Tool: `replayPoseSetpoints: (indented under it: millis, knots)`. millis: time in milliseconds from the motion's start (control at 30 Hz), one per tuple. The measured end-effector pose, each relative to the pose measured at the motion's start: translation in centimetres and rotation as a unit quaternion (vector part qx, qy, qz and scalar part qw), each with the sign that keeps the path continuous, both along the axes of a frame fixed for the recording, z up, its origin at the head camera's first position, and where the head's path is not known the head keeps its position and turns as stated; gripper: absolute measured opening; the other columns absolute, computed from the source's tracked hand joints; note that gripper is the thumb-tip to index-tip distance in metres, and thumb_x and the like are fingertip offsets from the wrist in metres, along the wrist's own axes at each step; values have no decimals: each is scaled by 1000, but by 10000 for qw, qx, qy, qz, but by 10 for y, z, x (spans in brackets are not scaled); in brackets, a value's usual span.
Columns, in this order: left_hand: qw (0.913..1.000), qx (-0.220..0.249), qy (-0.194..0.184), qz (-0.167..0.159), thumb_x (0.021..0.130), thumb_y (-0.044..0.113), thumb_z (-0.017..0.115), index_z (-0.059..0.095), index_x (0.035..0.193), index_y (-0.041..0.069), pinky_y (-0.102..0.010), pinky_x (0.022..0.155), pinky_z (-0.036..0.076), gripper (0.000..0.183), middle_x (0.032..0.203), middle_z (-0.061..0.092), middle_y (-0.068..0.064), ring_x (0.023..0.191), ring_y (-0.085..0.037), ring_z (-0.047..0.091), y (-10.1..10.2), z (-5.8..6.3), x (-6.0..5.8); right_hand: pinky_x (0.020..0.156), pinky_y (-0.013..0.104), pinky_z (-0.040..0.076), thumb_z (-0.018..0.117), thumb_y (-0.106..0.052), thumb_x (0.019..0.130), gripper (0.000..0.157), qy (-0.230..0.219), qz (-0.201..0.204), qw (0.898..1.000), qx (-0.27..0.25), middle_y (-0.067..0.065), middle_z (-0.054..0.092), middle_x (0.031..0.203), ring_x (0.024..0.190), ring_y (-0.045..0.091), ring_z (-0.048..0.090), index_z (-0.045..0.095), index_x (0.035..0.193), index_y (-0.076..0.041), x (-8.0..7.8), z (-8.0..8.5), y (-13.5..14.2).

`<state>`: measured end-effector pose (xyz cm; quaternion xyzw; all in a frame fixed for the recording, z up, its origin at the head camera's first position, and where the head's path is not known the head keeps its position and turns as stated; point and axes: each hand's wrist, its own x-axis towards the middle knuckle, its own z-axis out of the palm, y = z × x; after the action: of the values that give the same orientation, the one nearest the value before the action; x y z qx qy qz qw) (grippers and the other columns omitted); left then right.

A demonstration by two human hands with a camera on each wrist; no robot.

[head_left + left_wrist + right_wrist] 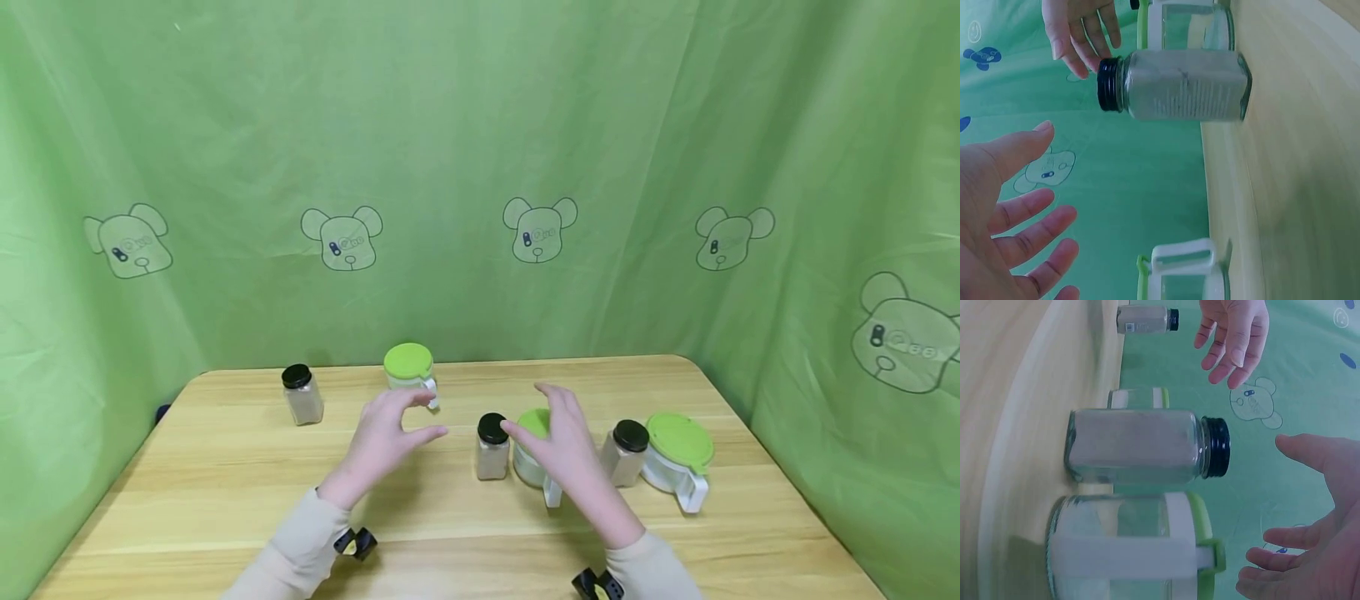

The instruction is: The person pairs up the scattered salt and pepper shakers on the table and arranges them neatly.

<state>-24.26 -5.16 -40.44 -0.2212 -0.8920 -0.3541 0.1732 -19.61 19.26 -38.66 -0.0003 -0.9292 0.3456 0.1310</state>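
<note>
Both hands hang over the table with thumbs and fingers spread apart, holding nothing. My left hand [382, 437] is in front of a green-lidded jar [408, 364] with a white handle. My right hand [562, 437] hovers above a second green-lidded jar [529, 468], hiding part of it. Just left of that jar stands an upright black-capped glass bottle [492, 457] with pale contents; in the head view the right thumb overlaps the edge of its cap. The right wrist view shows the bottle [1135, 444] beside the handled jar [1122, 556], with the right palm [1316, 531] facing their tops.
Another black-capped bottle [303, 404] stands at the table's back left. To the right, a third such bottle [621, 462] is beside a green-lidded jar [678, 442] with a white handle. Green curtain [465, 125] surrounds the wooden table [225, 467] at the back and sides.
</note>
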Motion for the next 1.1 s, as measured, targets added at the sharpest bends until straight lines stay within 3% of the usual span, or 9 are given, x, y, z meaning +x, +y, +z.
replayPoseSetpoints:
  millis: [267,567,800,1100]
  knots:
    - [9998,-57,-80,157,68,42,73,60,110,23,-44,94,34,48,106,64,8,102,-16,54,-18,3,0,103,48,32,64,-55,72,82,235,216,9995,-90,12,35,136,126,29,35,35,134,-11,-3,8,-16]
    - [9996,-74,-33,270,70,43,72,61,108,20,-41,89,41,46,105,63,5,101,-17,54,-41,6,-5,102,44,35,66,-49,75,75,561,480,9972,-119,9,40,132,123,25,39,39,132,-9,-8,14,-36]
    - [9993,-97,-120,333,72,44,69,59,111,16,-42,94,39,50,111,62,1,107,-21,52,-56,10,-10,101,43,36,67,-48,74,74,727,599,9955,-103,8,43,130,121,25,42,41,130,-8,-12,16,-51]
    - [9987,-118,49,498,71,43,70,60,109,15,-45,97,33,49,111,63,-2,106,-23,53,-67,14,-19,100,42,38,68,-46,73,73,926,624,9937,98,9,45,130,119,26,44,43,129,-8,-15,14,-66]
